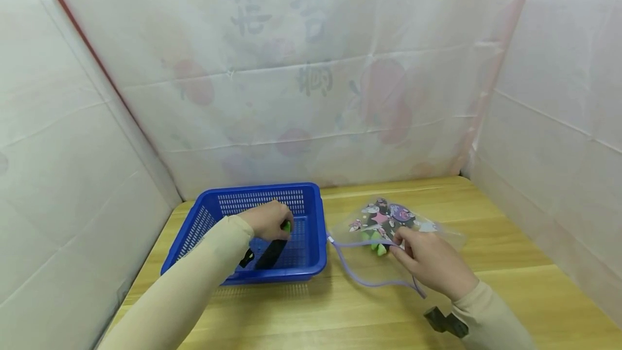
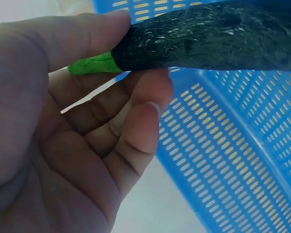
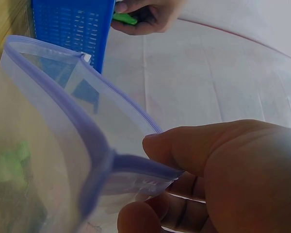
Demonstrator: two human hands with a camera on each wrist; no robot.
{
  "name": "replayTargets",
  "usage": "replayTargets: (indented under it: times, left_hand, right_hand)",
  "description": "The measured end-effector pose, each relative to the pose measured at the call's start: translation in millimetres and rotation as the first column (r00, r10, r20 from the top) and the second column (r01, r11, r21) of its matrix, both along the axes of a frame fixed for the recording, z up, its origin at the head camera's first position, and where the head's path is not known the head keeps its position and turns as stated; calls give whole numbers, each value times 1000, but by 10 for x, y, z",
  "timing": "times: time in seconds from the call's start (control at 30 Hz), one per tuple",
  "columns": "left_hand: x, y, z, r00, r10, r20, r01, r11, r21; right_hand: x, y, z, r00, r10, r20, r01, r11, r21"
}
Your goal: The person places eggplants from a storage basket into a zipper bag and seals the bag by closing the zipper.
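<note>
In the head view my left hand [image 1: 272, 220] reaches into the blue basket [image 1: 319, 242]. Thumb and fingers pinch the bright green stem end of a long, dark toy vegetable [image 1: 271, 254]; its glossy, wrinkled body [image 2: 208, 39] stretches across the left wrist view, over the basket. To the right, my right hand [image 1: 430, 258] pinches the purple zip edge of a clear zip bag [image 1: 357, 281], whose mouth gapes open towards the basket. Green pieces [image 1: 378, 244] with something dark beside them lie inside the bag, blurred through the plastic in the right wrist view.
The basket and bag are side by side on a wooden table [image 1: 272, 317]. Printed cartoon figures [image 1: 384, 217] cover part of the bag. Pale fabric walls [image 1: 291, 96] enclose the table at the back and sides. Dark wrist cameras [image 1: 446, 322] are strapped at the sleeves.
</note>
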State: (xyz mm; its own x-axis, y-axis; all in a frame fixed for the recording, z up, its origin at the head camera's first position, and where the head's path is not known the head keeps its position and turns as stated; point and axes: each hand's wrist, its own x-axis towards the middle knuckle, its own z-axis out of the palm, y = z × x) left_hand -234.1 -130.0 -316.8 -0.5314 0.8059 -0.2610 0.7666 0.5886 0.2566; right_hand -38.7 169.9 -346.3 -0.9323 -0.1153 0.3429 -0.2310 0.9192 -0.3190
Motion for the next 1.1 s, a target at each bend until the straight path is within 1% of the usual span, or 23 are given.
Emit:
replayTargets:
  times: [0.2,0.27,0.5,0.63,0.8,0.93,1.1]
  left_hand:
    - [7,-31,21,998,-15,-61,17,999,30]
    - [15,-42,31,997,-13,-72,16,999,32]
    - [63,-108,92,992,13,-122,-13,1000,1]
    - [81,-181,123,990,34,-134,-36,999,-8]
    - [95,-290,136,989,53,-135,-51,999,12]
    - [98,-368,135,992,67,-111,-65,998,18]
    - [97,-436,139,991,101,-83,-101,995,-6]
  right_hand:
    - [-6,0,-2,1000,6,-9,-6,1000,6]
    - [-9,2,-3,1000,5,-5,-5,1000,3]
    - [-12,10,-18,1000,-1,-4,1,1000,4]
    - [-12,8,-17,1000,-2,-11,2,1000,0]
    - [-20,15,-6,1000,-2,-11,2,1000,2]
    - [-30,19,-10,1000,-6,-7,6,1000,13]
    - [-33,13,-27,1000,-9,3,9,1000,16]
